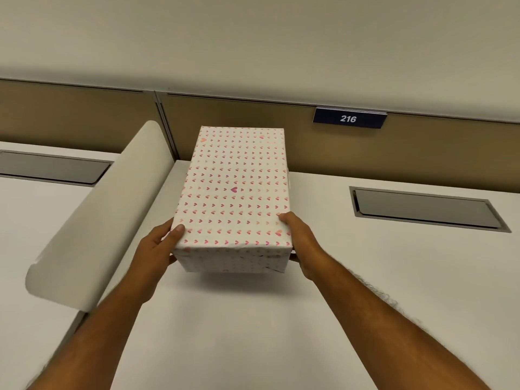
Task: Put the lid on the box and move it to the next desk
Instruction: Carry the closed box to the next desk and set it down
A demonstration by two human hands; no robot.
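Box [235, 190] lidded, raised off desk [253, 319] | both hands' fingers [176, 230] clasp near corners | divider [92, 220] left

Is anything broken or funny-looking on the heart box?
A little: the box has crinkled, slightly torn wrapping on its near end. Otherwise it looks fine, lid on, gripped by the left hand and right hand.
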